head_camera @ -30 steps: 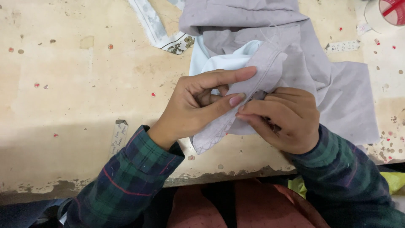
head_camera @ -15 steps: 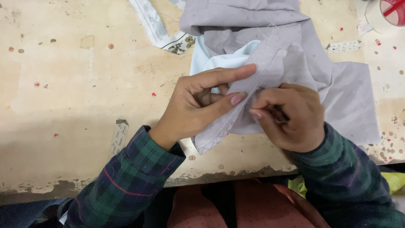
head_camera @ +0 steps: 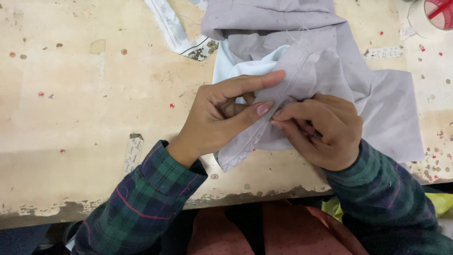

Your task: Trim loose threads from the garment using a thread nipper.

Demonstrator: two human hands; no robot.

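Note:
A pale lilac-grey garment [head_camera: 377, 104] lies bunched on a worn beige table [head_camera: 85, 104], with a light blue lining [head_camera: 250, 68] showing at its left side. My left hand [head_camera: 222, 115] pinches a folded seam edge of the garment between thumb and fingers. My right hand [head_camera: 321, 130] grips the same fold just to the right, fingertips almost touching the left thumb. Both arms wear dark green plaid sleeves. A zigzag-cut corner of the cloth [head_camera: 231, 160] hangs below my left hand.
A strip of white patterned fabric [head_camera: 177, 30] lies at the top of the table. A round white container with a red inside [head_camera: 434, 16] sits at the top right corner. Small paper labels [head_camera: 132, 153] lie on the table. The chipped table edge [head_camera: 236, 198] runs across the bottom.
My right hand has shifted slightly along the fold and its fingers have curled tighter on the cloth. My left hand stays in place.

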